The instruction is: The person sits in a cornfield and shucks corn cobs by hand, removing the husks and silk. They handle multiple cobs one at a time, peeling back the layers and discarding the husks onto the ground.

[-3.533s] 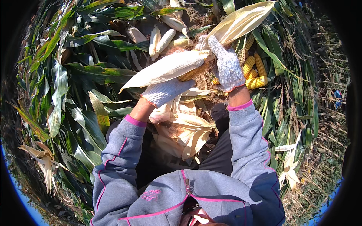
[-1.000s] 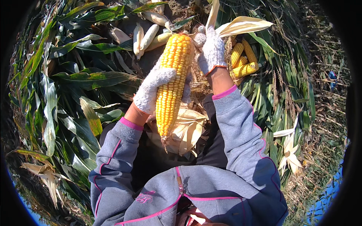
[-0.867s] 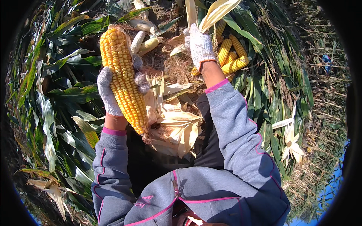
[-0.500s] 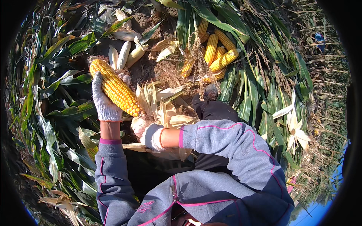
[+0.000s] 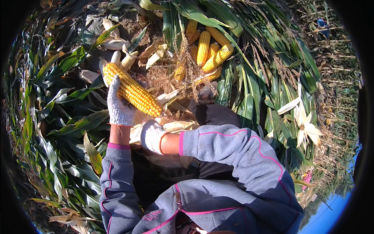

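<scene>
A bare yellow ear of corn (image 5: pixel 132 90) lies tilted in my left hand (image 5: pixel 119 107), which wears a white knit glove and is closed around it. The ear's lower right end is free of husk. Below that end is my right hand (image 5: pixel 153 137), also gloved, curled with its back showing. Pale corn husk (image 5: pixel 135 133) sticks out beside it, toward my left wrist; the right fingertips are hidden. More dry husks (image 5: pixel 179 125) lie just beyond the right hand.
A pile of bare corn ears (image 5: pixel 210 54) lies on the ground ahead, partly behind a dry tassel (image 5: pixel 188 62). Green stalks and leaves (image 5: pixel 249 89) flank it on the right, and leaves (image 5: pixel 78 121) crowd the left. An opened husk (image 5: pixel 306 126) sits far right. My dark-clad leg (image 5: pixel 216 115) is bent in front.
The ear in my left hand has moved right and slightly away from my right hand. Its lower end has come apart from the husk at my right hand, which has moved slightly left.
</scene>
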`<state>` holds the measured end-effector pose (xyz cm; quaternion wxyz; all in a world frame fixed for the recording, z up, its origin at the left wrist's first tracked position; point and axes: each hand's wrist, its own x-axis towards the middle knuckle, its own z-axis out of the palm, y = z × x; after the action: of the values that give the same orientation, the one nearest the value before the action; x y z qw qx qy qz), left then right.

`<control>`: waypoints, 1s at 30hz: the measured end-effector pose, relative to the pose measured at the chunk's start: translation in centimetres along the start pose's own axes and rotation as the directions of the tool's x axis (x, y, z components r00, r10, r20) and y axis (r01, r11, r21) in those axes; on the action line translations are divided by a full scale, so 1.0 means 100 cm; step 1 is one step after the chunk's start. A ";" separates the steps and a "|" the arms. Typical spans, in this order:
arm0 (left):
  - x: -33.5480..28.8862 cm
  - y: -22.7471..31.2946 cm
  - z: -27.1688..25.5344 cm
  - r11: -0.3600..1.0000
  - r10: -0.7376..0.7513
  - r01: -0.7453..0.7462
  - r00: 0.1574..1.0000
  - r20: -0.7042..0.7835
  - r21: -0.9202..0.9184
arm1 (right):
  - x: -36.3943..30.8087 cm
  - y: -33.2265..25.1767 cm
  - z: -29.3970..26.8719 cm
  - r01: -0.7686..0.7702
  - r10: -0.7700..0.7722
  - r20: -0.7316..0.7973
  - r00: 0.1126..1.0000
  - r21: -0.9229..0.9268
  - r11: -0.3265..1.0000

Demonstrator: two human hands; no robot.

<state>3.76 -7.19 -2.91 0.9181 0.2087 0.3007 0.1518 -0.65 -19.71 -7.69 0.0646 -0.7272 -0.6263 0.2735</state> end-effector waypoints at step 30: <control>0.036 -0.071 -0.046 0.267 -0.079 -0.117 0.987 0.143 0.957 | -0.027 -0.013 -0.057 0.110 -0.088 0.329 0.940 -0.048 0.993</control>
<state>4.83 -10.57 -11.42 0.6231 0.7371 0.2529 -0.0677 0.77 -20.58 -1.46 -0.0503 -0.6410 -0.6729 0.3657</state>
